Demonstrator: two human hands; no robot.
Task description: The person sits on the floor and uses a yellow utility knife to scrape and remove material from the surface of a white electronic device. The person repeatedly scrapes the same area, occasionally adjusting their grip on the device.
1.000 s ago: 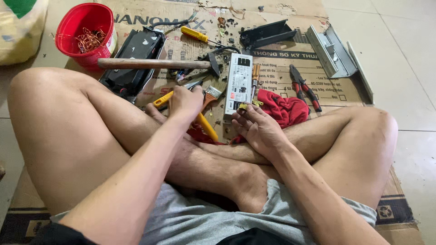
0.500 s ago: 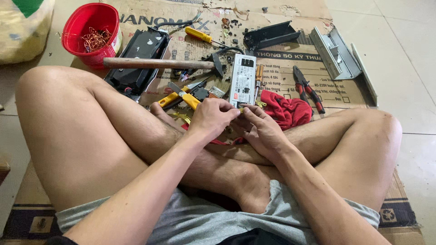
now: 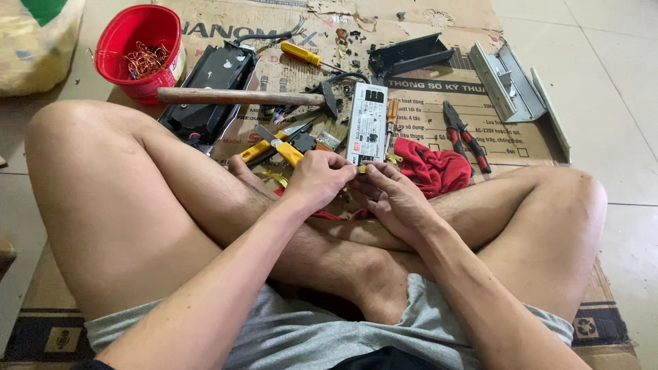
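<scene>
Both hands, left (image 3: 319, 179) and right (image 3: 394, 199), pinched together on a small yellowish part (image 3: 361, 167) at the near end of the white power-supply box (image 3: 367, 130) mid-cardboard (image 3: 425, 96), likely light, stiff, easily dropped, best gripped by its edges with fingertips.

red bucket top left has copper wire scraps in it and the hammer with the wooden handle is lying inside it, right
Not quite. The red bucket does hold copper wire scraps, but the hammer is not inside it: the head view shows it lying flat on the cardboard beside the bucket, its wooden handle pointing towards it.
</scene>
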